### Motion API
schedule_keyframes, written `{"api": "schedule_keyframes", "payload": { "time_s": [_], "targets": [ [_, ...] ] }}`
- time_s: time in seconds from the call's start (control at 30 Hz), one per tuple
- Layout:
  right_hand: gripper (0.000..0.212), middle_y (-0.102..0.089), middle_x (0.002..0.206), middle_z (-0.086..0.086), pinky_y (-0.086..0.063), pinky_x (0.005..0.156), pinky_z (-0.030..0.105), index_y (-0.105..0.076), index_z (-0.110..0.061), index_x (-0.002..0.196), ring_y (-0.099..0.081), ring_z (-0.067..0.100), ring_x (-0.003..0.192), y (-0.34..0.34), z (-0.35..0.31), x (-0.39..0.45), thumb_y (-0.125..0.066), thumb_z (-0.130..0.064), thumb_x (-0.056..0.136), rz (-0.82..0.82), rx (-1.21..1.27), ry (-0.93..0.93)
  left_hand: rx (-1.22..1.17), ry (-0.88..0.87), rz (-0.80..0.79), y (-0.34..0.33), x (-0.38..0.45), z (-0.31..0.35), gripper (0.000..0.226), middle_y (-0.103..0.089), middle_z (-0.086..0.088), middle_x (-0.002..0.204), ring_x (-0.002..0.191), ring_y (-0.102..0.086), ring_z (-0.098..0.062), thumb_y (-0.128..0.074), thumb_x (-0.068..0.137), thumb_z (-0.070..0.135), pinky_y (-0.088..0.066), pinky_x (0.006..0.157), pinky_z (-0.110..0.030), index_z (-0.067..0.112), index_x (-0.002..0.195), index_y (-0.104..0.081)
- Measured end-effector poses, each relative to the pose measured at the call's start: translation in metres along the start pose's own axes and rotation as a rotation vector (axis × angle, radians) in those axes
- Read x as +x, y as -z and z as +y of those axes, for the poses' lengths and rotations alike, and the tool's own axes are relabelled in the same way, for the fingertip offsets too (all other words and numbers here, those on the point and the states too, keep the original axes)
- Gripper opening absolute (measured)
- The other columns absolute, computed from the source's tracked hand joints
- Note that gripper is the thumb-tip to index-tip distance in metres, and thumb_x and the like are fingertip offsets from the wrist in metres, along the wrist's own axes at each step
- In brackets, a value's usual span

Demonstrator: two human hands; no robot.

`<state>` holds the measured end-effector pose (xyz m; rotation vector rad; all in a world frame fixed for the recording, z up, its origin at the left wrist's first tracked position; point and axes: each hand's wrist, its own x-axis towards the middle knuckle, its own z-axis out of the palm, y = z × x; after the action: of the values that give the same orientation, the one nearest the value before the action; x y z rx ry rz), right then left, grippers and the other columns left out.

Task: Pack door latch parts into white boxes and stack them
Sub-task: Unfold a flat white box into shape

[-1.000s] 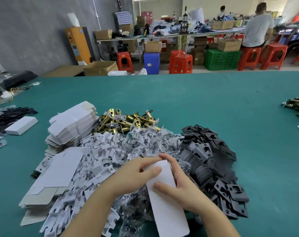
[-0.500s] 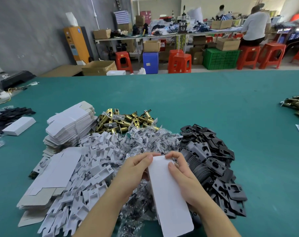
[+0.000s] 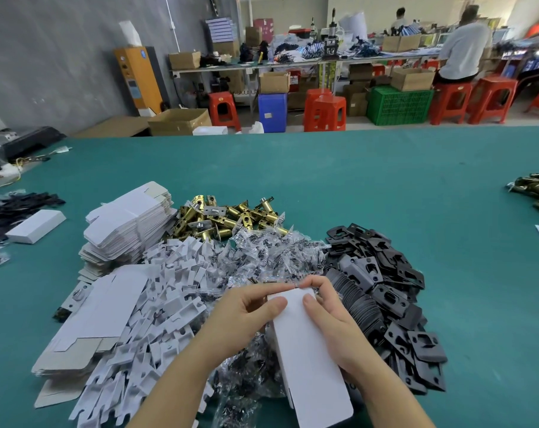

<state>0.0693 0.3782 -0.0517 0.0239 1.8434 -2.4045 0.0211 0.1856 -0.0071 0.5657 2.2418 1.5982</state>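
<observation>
On the green table (image 3: 354,180), just in front of the person, a long white box (image 3: 311,359) of smooth matte cardboard is held over the heaps of parts, its far end tilted away. The left hand (image 3: 243,316) grips the box's far left corner, thumb lying flat on the top face and fingers curled behind the end. The right hand (image 3: 333,319) holds the right edge, thumb pressed on top, fingertips bent over the far end; whether a flap is being tucked there is hard to make out.

Under the box lies a crinkly mound of clear plastic bags (image 3: 271,254) with small dark pieces inside. To its left spreads a jumble of flat white cardboard inserts (image 3: 169,291) with notched outlines, and beside them flat unfolded boxes (image 3: 129,223) in a tall, slightly fanned stack. Beyond these sits a pile of shiny brass latches (image 3: 228,214), cylindrical with square plates. To the right, matte black metal plates (image 3: 382,273) with rectangular cut-outs overlap in a heap. A closed white box (image 3: 35,226) rests far left on the table.
</observation>
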Motion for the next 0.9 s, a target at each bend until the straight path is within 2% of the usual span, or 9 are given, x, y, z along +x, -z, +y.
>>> {"api": "schedule_keyframes", "payload": {
  "time_s": [0.17,0.27,0.33,0.4,0.47,0.57,0.67,0.8,0.9],
  "targets": [
    [0.009,-0.075,0.088,-0.002,-0.056,0.056,0.029,-0.056,-0.036,0.115,-0.071,0.016,0.071,0.004,-0.004,-0.001,-0.053,-0.037,0.107,0.025,-0.024,-0.062,0.074,0.020,-0.018,0.002,0.000,0.001,0.029,-0.071,0.022,0.105,0.089,-0.064,-0.002,-0.049,0.104,0.042,-0.057,0.084,-0.033,0.058,0.123,-0.064],
    [0.017,-0.073,0.079,-0.007,-0.052,0.049,0.025,-0.060,-0.040,0.109,-0.067,0.010,0.062,0.012,-0.005,0.002,-0.044,-0.035,0.110,0.080,-0.027,-0.119,0.410,-0.153,-0.024,0.004,-0.003,0.003,0.067,-0.041,0.041,0.141,0.125,-0.045,0.014,-0.047,0.105,0.014,-0.041,0.107,-0.022,0.067,0.143,-0.033],
    [0.019,-0.073,0.082,-0.005,-0.053,0.051,0.026,-0.062,-0.039,0.111,-0.067,0.012,0.064,0.015,-0.004,0.005,-0.043,-0.036,0.111,0.079,-0.025,-0.148,0.745,-0.342,0.016,-0.001,-0.003,0.002,0.076,-0.027,0.032,0.156,0.136,-0.030,0.012,-0.051,0.099,0.006,-0.027,0.110,-0.016,0.057,0.150,-0.027],
    [0.023,-0.075,0.091,-0.001,-0.055,0.056,0.028,-0.066,-0.038,0.113,-0.069,0.014,0.070,0.015,-0.005,0.006,-0.044,-0.040,0.108,0.062,0.002,-0.160,0.844,-0.532,0.110,-0.007,-0.002,-0.004,0.061,-0.045,0.008,0.154,0.134,-0.043,-0.009,-0.058,0.092,0.009,-0.033,0.109,-0.025,0.036,0.147,-0.049],
    [0.036,-0.076,0.103,0.003,-0.056,0.056,0.029,-0.071,-0.035,0.120,-0.072,0.017,0.076,0.014,-0.009,0.004,-0.042,-0.049,0.104,0.052,0.089,-0.156,0.872,-0.613,0.180,-0.009,0.002,-0.008,0.051,-0.060,0.003,0.139,0.122,-0.056,-0.017,-0.071,0.085,0.008,-0.043,0.103,-0.032,0.023,0.133,-0.064],
    [0.053,-0.069,0.130,0.014,-0.058,0.046,0.033,-0.064,-0.020,0.136,-0.072,0.030,0.077,0.015,-0.011,0.002,-0.037,-0.054,0.105,-0.022,0.310,-0.108,0.525,-0.288,0.169,-0.006,0.003,-0.001,0.036,-0.064,0.034,0.113,0.102,-0.059,0.009,-0.073,0.091,0.024,-0.048,0.088,-0.015,0.046,0.118,-0.062],
    [0.066,-0.070,0.126,0.011,-0.052,0.046,0.030,-0.065,-0.024,0.132,-0.064,0.026,0.068,0.009,-0.013,0.002,-0.054,-0.071,0.087,0.065,0.090,0.014,0.184,-0.088,0.111,-0.002,0.006,0.004,0.009,-0.069,0.023,0.082,0.068,-0.061,0.005,-0.063,0.096,0.049,-0.047,0.060,-0.012,0.057,0.099,-0.062],
    [0.060,-0.073,0.119,-0.001,-0.059,0.078,0.029,-0.066,-0.041,0.126,-0.071,0.019,0.100,0.004,-0.009,-0.002,-0.069,-0.076,0.078,0.084,-0.175,0.195,0.250,-0.026,-0.143,-0.002,0.007,0.006,0.020,-0.073,0.019,0.094,0.078,-0.068,-0.001,-0.062,0.096,0.046,-0.054,0.069,-0.020,0.058,0.112,-0.061],
    [0.057,-0.076,0.114,0.000,-0.059,0.080,0.025,-0.071,-0.045,0.114,-0.073,0.016,0.103,0.003,-0.008,-0.001,-0.085,-0.071,0.066,0.113,-0.102,0.180,0.392,-0.032,-0.233,-0.009,0.010,0.004,0.026,-0.071,0.015,0.095,0.078,-0.065,-0.005,-0.058,0.094,0.053,-0.054,0.072,-0.028,0.044,0.118,-0.062]
  ]
}}
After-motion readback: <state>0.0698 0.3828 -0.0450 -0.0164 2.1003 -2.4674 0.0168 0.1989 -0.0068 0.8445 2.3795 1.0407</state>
